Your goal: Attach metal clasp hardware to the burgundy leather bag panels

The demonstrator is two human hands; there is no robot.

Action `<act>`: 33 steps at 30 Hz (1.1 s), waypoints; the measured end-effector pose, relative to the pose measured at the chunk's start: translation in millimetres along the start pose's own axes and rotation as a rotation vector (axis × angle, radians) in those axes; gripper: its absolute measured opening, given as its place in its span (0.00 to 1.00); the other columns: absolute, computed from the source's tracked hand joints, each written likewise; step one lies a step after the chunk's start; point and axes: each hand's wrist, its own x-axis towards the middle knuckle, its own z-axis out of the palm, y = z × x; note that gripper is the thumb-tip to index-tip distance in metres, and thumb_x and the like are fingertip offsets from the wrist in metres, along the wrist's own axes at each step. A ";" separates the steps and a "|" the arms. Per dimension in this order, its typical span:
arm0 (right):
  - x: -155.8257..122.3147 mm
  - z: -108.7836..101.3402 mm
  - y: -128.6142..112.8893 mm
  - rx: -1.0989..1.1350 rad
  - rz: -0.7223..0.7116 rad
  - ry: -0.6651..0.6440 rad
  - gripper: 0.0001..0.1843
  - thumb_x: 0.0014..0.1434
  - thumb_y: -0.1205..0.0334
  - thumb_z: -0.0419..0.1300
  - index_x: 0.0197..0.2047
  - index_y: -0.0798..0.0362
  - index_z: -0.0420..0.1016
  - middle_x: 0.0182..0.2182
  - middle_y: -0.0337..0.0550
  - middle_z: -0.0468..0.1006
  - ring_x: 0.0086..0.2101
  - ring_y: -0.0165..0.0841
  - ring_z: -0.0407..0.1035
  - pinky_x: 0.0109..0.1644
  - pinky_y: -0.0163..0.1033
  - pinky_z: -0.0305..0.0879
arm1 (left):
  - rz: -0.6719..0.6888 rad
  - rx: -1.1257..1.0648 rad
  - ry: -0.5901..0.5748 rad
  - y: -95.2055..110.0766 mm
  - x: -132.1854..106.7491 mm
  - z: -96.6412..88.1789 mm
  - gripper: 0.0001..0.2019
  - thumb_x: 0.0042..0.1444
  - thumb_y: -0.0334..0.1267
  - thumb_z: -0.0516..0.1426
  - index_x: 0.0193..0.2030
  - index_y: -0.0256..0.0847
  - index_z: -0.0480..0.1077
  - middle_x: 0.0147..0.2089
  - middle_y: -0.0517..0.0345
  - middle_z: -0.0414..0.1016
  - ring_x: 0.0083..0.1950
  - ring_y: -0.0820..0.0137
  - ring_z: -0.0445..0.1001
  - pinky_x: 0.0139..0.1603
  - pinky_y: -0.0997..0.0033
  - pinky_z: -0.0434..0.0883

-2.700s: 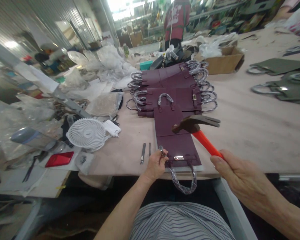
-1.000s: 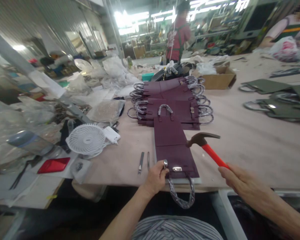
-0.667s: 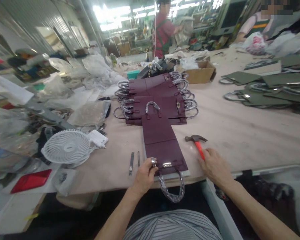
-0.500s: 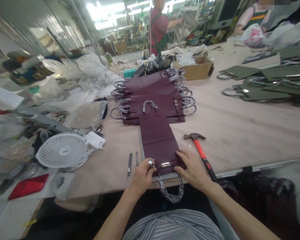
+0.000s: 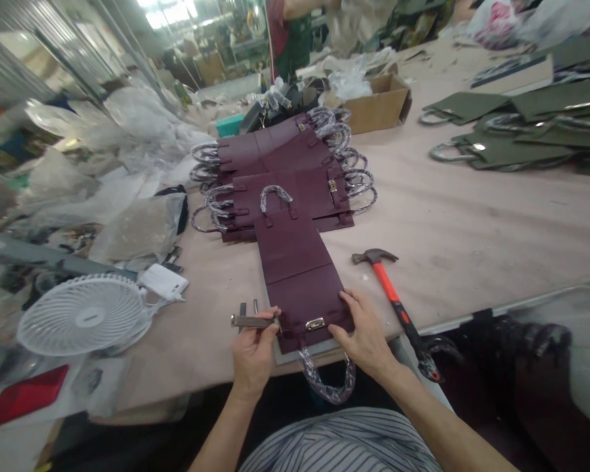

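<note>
- The panel [image 5: 299,275], maroon, lies flat at the near edge of the table [image 5: 472,242], on a grey board [image 5: 276,349] straight in front of the person.
- Left hand [image 5: 253,347]: closed on a slim metal tool [image 5: 248,321], held level just off the panel's near left corner.
- Right hand [image 5: 366,331]: spread wide, fingers pressed flat on the panel's near right corner, holding nothing.
- Done, as far as it shows: a metal clasp [image 5: 314,324] already sits on the panel's near end, between the two hands. A plastic-wrapped handle [image 5: 327,387] hangs off the table edge below it.
- The hammer [image 5: 393,295] lies on the table just right of the panel, apart from both hands. So I judge that no striking is in hand now.
- Whether the clasp is fully fixed cannot be told.
- Far of the panel, a stack [image 5: 285,170] of like maroon pieces already bears handles, and at least one bears a clasp. That suggests much of the batch is through this stage, though how many pieces are finished is unclear.
- Far right lie green panels [image 5: 511,131] with handles, well apart from the hands.
- Containers: an open cardboard box [image 5: 386,108] stands far, just beyond the stack. Crumpled plastic [image 5: 349,82] sits in its top; anything under that is hidden.
- At the left lie clear bags [image 5: 137,229]; their contents are too blurred to name.
</note>
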 end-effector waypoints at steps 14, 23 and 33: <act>-23.0 -19.6 20.9 0.180 -0.084 0.090 0.15 0.63 0.66 0.60 0.53 0.49 0.72 0.51 0.50 0.76 0.53 0.40 0.72 0.59 0.49 0.71 | -0.164 -0.107 -0.213 17.5 10.7 87.5 0.06 0.54 0.34 0.64 0.39 0.38 0.76 0.47 0.48 0.83 0.45 0.64 0.83 0.38 0.70 0.82; -21.5 -22.5 20.3 0.198 -0.058 0.052 0.15 0.64 0.63 0.59 0.54 0.50 0.71 0.51 0.52 0.75 0.53 0.42 0.72 0.57 0.51 0.73 | -0.070 -0.031 -0.255 10.0 10.3 92.5 0.05 0.54 0.30 0.63 0.39 0.38 0.77 0.45 0.48 0.84 0.49 0.62 0.83 0.52 0.62 0.80; -22.1 -21.7 21.1 0.188 -0.097 0.062 0.16 0.64 0.66 0.59 0.55 0.50 0.70 0.51 0.51 0.75 0.53 0.40 0.71 0.58 0.49 0.71 | -0.022 0.046 -0.284 8.8 11.1 93.3 0.06 0.55 0.31 0.63 0.40 0.39 0.77 0.46 0.50 0.84 0.48 0.62 0.83 0.54 0.60 0.80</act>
